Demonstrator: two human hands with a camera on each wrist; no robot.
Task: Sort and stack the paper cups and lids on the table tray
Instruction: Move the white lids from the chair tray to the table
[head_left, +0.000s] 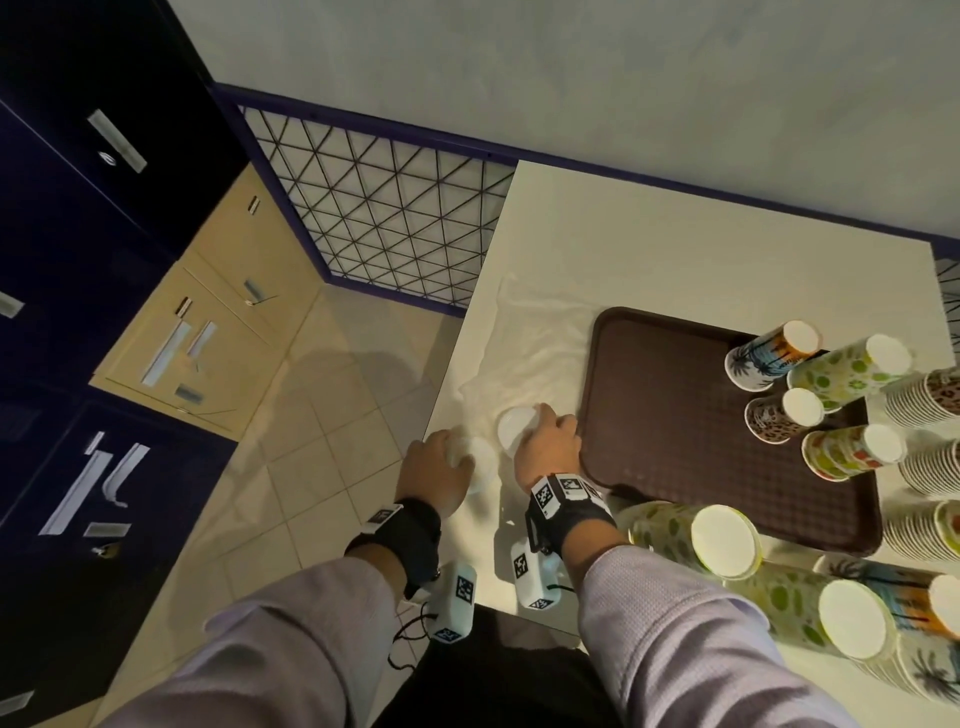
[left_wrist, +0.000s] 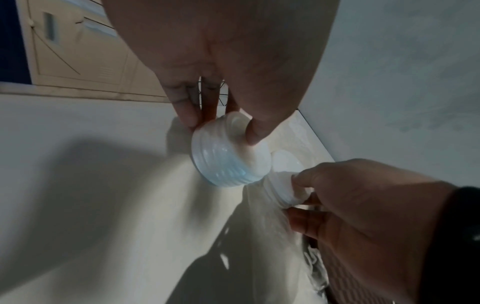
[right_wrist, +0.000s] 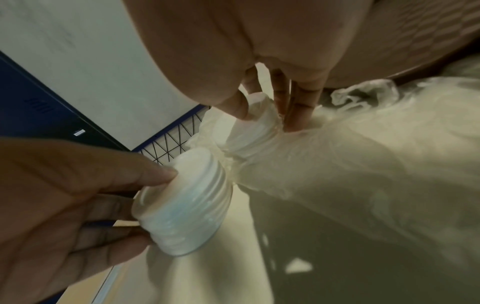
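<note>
We see the left hand (head_left: 434, 475) pinching a nested stack of white lids (left_wrist: 228, 156) between thumb and fingers, at the table's (head_left: 675, 249) seven-o'clock corner; the right hand (head_left: 548, 447), at its three o'clock, grips a second lid stack (right_wrist: 255, 127) inside a clear plastic bag (right_wrist: 363, 164); the brown tray (head_left: 675, 431) at three o'clock bears four upturned paper cups (head_left: 774, 353).

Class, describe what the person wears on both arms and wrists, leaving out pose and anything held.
Both arms wear pale lilac long sleeves. Each wrist carries a black strap bearing white square tags with black-and-white coded markings. A small white box-shaped camera unit, tagged likewise, hangs under each wrist; a thin black cable loops from the left one.
</note>
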